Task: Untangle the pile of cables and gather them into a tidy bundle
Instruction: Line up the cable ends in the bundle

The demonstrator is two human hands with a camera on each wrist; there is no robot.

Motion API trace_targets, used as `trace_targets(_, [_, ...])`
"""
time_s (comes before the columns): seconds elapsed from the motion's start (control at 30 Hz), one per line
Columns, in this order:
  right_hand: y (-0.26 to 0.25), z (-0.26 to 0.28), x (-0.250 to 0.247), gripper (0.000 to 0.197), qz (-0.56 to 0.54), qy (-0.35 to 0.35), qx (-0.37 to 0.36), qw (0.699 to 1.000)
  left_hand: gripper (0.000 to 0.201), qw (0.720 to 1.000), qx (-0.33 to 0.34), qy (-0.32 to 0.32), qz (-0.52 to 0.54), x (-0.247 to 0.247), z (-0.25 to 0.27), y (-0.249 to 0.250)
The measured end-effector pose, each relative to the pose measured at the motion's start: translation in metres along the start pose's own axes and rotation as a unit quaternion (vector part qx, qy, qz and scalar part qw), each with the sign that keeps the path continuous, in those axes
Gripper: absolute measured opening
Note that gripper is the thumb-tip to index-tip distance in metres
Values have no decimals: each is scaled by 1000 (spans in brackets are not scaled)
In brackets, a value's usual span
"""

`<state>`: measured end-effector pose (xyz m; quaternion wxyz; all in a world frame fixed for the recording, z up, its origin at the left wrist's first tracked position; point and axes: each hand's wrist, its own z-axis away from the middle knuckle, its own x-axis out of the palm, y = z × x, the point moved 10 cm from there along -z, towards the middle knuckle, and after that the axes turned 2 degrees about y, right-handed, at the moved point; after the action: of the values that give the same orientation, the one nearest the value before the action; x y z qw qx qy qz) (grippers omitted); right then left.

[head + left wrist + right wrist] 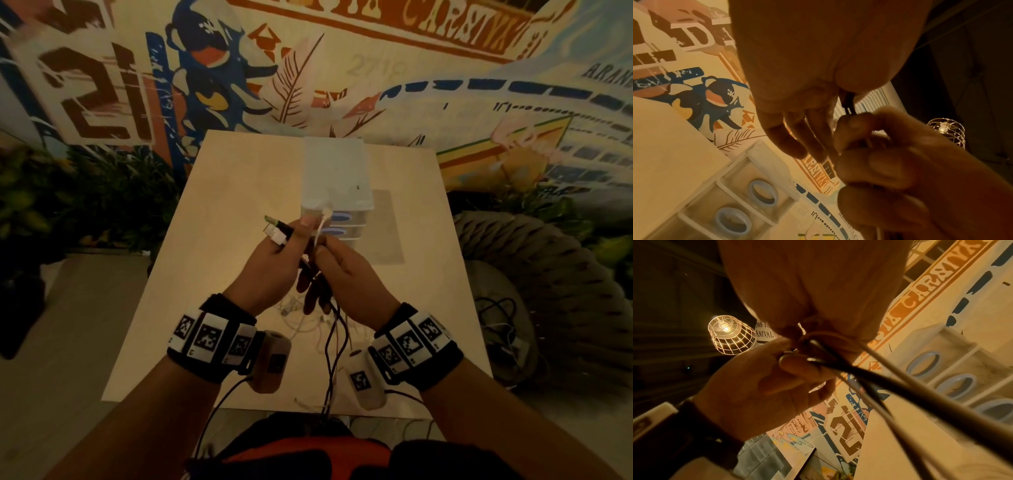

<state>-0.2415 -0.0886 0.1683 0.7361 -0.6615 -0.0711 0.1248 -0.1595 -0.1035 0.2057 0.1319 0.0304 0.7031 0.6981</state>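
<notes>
My left hand (274,263) has its grip clamped on a bunch of cable ends (278,230), white and dark plugs poking out to the far left past the thumb. My right hand (346,270) touches it, its grip pinched on a thin white cable (320,229) that stands up between the hands. Dark cables (334,356) hang from both grips toward me, over loose white cables (301,318) lying on the bench (212,212). Just beyond the hands stands a translucent drawer unit (337,178) with blue handles.
</notes>
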Motion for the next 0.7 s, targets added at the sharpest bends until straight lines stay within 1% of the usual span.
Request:
trace_targets(0.07, [4,-1,-1,29,2,14,5,1000,31,1000,-7,-6,-5,2,0,-2])
trace_targets(0.13, [9,-3,-1,36,-11,26,12,1000,31,1000,-11,5,-5,1,-1,-2])
trace_targets(0.2, [7,-3,1,41,-15,33,2,999,31,1000,-8,10,1,-1,-2,-4])
trace_targets(0.23, [5,-3,2,41,-5,34,-7,999,34,1000,-9,13,-2,-2,-3,-8])
trace_targets(0.33, [-1,-3,2,34,34,35,-23,999,49,999,-29,12,-9,-4,-5,-17])
trace_targets(0.37, [-2,-3,1,32,38,41,-25,998,50,999,-30,9,-13,-4,-6,-19])
trace_targets(0.4, [-2,-4,-2,28,35,50,-26,998,45,1000,-24,6,-12,-4,-6,-17])
trace_targets(0.47, [-1,-4,-8,13,15,74,-33,997,32,1000,-13,-4,-18,-5,-6,-12])
trace_targets(0.5, [0,-4,-11,14,9,92,-34,995,32,1000,-11,-13,-24,-4,-7,-12])
trace_targets(0.57, [3,-3,-16,25,8,123,-33,992,31,999,-8,-23,-29,-2,-9,-13])
trace_targets(0.6, [4,-3,-18,24,7,134,-33,990,31,999,-10,-24,-27,-2,-10,-14])
trace_targets(0.67, [6,-4,-20,10,7,148,-34,988,36,999,-20,-12,-36,-4,-13,-20])
trace_targets(0.7, [8,-5,-21,13,4,156,-33,987,37,999,-26,-8,-42,-4,-14,-23])
